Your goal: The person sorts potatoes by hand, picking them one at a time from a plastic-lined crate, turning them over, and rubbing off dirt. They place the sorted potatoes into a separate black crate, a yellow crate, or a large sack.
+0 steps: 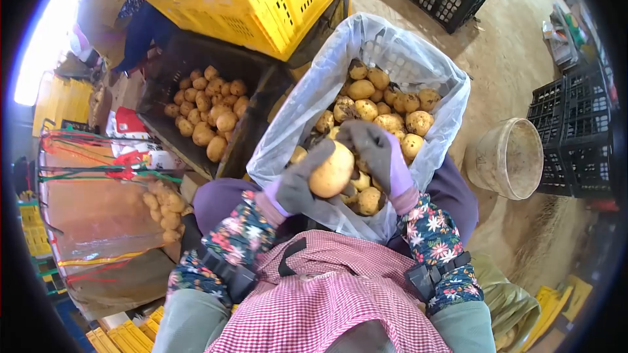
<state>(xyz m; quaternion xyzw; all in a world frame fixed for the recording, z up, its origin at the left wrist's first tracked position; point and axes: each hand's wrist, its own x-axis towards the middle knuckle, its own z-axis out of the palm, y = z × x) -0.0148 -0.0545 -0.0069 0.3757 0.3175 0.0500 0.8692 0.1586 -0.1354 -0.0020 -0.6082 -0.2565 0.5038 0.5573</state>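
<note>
My left hand [301,183], in a grey-and-purple glove, is clamped on a large pale-yellow potato [331,170] above the black crate lined with cloudy clear plastic [451,98]. My right hand [374,146], gloved alike, curls close beside it; I can't tell if it touches. Soil-marked potatoes [386,108] lie beyond my hands in the liner. Left of them sits a dark bin of potatoes [209,111], partly overhung by a yellow plastic crate [261,10]; right, a dirty white bucket [500,159] and stacked black crates [569,134]. Print on the red-and-white bag [131,122], far left, is unreadable.
</note>
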